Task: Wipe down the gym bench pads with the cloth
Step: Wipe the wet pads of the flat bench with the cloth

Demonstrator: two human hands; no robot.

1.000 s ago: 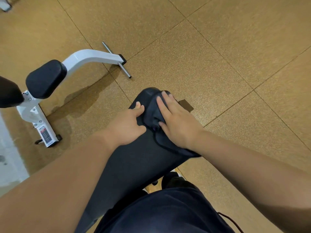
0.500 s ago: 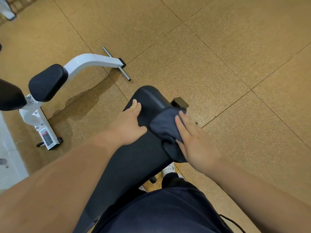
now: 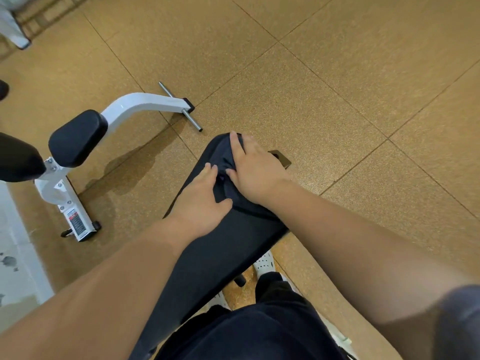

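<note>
A long black bench pad (image 3: 220, 245) runs from below me up to the middle of the view. A dark grey cloth (image 3: 224, 162) lies bunched over its far end. My right hand (image 3: 255, 170) presses flat on the cloth with straight fingers reaching the pad's far tip. My left hand (image 3: 201, 201) rests flat on the pad's left edge, its fingertips touching the cloth. Much of the cloth is hidden under my right hand.
A white-framed machine (image 3: 140, 105) with a black pad (image 3: 78, 137) stands on the floor to the left, a steel pin (image 3: 181, 107) through its arm. Another black pad (image 3: 18, 158) shows at the left edge. Brown speckled floor tiles (image 3: 337, 74) surround the bench.
My right hand has slid the cloth from the pad's right side back up over its far end. My left hand has stayed on the pad's left edge.
</note>
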